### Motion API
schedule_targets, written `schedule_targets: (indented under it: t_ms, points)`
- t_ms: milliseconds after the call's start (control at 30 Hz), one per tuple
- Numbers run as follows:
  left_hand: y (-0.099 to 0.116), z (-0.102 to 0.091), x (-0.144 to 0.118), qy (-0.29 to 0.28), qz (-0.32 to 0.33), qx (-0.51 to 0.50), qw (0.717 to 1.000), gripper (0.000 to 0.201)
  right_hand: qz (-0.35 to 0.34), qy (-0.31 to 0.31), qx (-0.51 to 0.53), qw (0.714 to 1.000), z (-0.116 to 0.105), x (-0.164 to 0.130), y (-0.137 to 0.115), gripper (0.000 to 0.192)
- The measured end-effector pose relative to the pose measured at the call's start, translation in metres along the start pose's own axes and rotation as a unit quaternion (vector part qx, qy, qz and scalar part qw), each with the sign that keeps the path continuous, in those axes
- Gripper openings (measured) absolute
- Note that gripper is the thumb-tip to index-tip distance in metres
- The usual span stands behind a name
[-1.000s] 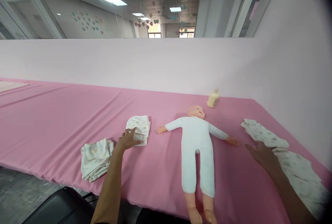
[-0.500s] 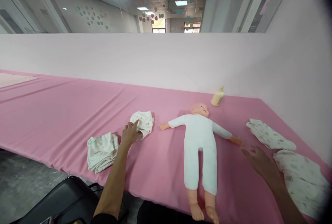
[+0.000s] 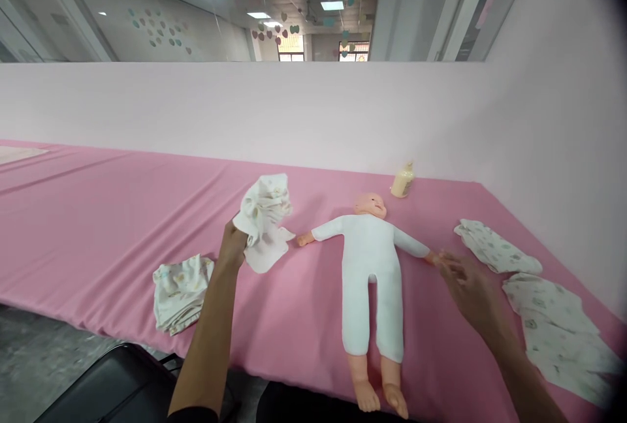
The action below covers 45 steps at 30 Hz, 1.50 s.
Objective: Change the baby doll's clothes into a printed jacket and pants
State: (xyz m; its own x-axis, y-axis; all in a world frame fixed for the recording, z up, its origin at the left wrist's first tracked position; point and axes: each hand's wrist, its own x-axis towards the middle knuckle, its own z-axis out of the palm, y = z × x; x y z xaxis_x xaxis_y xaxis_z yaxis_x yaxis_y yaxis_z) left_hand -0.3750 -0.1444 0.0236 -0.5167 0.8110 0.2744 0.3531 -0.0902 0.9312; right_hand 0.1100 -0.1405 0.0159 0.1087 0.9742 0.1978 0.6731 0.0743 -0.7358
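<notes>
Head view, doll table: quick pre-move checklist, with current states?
1. Left hand grip on white printed baby cloth: ok, cloth lifted off the pink tablecloth.
2. Plastic baby doll in white romper flat on its back: ok.
3. Right hand at the doll's hand: fingers blurred, contact cannot tell.
4. Cream bottle apart from the doll's head: ok.
5. Folded printed cloth near table edge: ok, fully on the table.

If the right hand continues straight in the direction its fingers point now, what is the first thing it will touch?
The right hand points up and to the left, toward the doll's hand at the end of the white sleeve of the baby doll. That would probably be met first; the fingertips look almost on it already, though motion blur hides actual contact.
</notes>
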Motion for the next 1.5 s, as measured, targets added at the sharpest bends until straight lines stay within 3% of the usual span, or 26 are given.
schedule_targets:
  t_ms: [100,167,300,367,400,500,633,733,800,867,933,1033,1100,1167,1233,1333,1400,1467,1500]
  points:
    - [0.036,0.01,-0.018,-0.033,0.004,-0.206,0.978,0.047,-0.087,-0.005,0.069,0.994,0.009,-0.015,-0.047,0.037]
    - [0.054,0.019,-0.036,-0.045,-0.002,-0.283,0.958,0.044,-0.133,-0.06,0.109,0.983,0.02,-0.027,-0.08,0.035]
    - [0.078,0.038,-0.08,-0.094,-0.071,-0.292,0.949,0.047,-0.135,-0.229,0.21,0.941,0.052,-0.048,-0.139,0.056]
    - [0.089,0.045,-0.096,-0.146,-0.092,-0.274,0.946,0.048,-0.138,-0.298,0.283,0.901,0.068,-0.052,-0.158,0.056]
    - [0.094,0.047,-0.1,-0.167,-0.096,-0.268,0.944,0.046,-0.133,-0.302,0.31,0.892,0.075,-0.052,-0.165,0.05]
    - [0.104,0.043,-0.096,-0.165,-0.092,-0.268,0.945,0.033,-0.106,-0.244,0.343,0.901,0.087,-0.041,-0.169,0.033]
    - [0.099,0.021,-0.067,-0.011,-0.086,-0.196,0.977,0.023,-0.058,-0.148,0.367,0.917,0.076,-0.009,-0.159,0.032]
    - [0.085,0.008,-0.047,0.086,-0.086,-0.095,0.988,0.025,-0.007,-0.086,0.457,0.885,0.056,0.02,-0.157,0.028]
    - [0.075,0.005,-0.039,0.098,-0.039,-0.039,0.994,0.027,0.019,-0.074,0.522,0.849,0.044,0.036,-0.162,0.025]
    - [0.069,0.006,-0.04,0.057,0.032,0.008,0.998,0.032,0.016,-0.08,0.567,0.82,0.036,0.047,-0.175,0.021]
    - [0.072,0.013,-0.051,-0.029,0.114,0.021,0.993,0.046,-0.022,-0.099,0.595,0.798,0.033,0.05,-0.195,0.02]
    - [0.097,0.029,-0.081,-0.162,0.202,0.011,0.966,0.077,-0.104,-0.168,0.596,0.778,0.036,0.04,-0.229,0.017]
    - [0.12,0.043,-0.097,-0.2,0.189,0.023,0.961,0.093,-0.162,-0.229,0.56,0.78,0.039,0.027,-0.248,0.018]
    - [0.139,0.054,-0.103,-0.176,0.164,-0.003,0.971,0.065,-0.226,-0.29,0.497,0.786,0.04,0.015,-0.258,0.024]
    - [0.15,0.059,-0.098,-0.086,0.133,-0.049,0.986,0.039,-0.283,-0.309,0.428,0.801,0.039,0.006,-0.257,0.031]
    - [0.153,0.055,-0.083,0.061,0.073,-0.13,0.987,0.033,-0.32,-0.192,0.342,0.862,0.038,-0.003,-0.239,0.038]
    - [0.155,0.048,-0.074,0.116,0.051,-0.192,0.973,0.032,-0.315,-0.121,0.271,0.901,0.044,-0.011,-0.22,0.051]
    - [0.159,0.041,-0.069,0.132,0.057,-0.25,0.958,0.028,-0.303,-0.134,0.198,0.922,0.058,-0.022,-0.202,0.064]
    - [0.161,0.038,-0.068,0.129,0.066,-0.273,0.951,0.025,-0.297,-0.159,0.168,0.926,0.069,-0.028,-0.194,0.062]
